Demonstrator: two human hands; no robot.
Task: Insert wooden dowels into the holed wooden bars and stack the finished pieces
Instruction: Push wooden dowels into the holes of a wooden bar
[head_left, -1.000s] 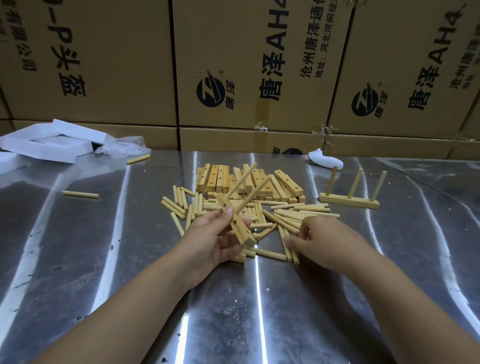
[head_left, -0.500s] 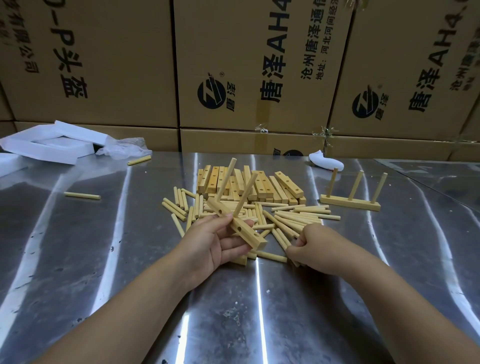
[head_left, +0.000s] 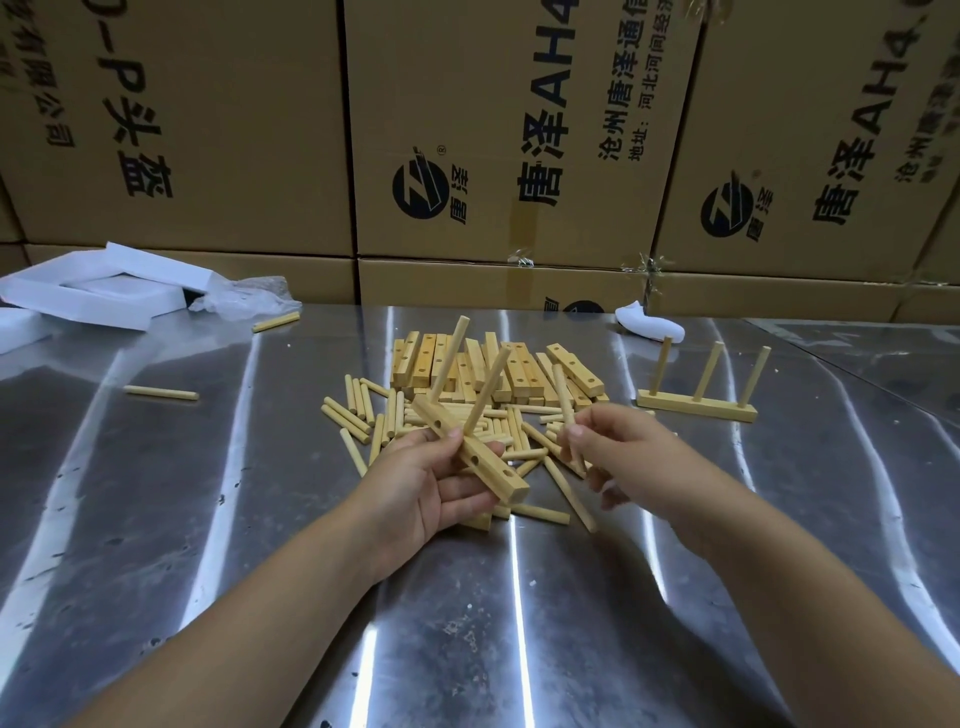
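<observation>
My left hand (head_left: 436, 486) grips a holed wooden bar (head_left: 491, 467) tilted above the steel table (head_left: 156, 519). Two dowels (head_left: 485, 389) stand up from the bar, and an open hole shows near its lower end. My right hand (head_left: 618, 452) pinches a single dowel (head_left: 563, 405) upright, just right of the bar. Behind my hands lie loose dowels (head_left: 358, 410) and a pile of holed bars (head_left: 519, 371). A finished bar with three dowels (head_left: 696, 400) stands at the right.
Cardboard boxes (head_left: 493, 145) wall off the table's far side. White foam pieces (head_left: 104, 291) and a plastic bag (head_left: 244, 301) lie at the back left. Stray dowels (head_left: 161, 393) rest on the left. A white scrap (head_left: 649, 325) lies behind the finished piece.
My right hand has lifted off the dowel pile with one dowel pinched and raised it beside the bar. My left hand turned the bar a little.
</observation>
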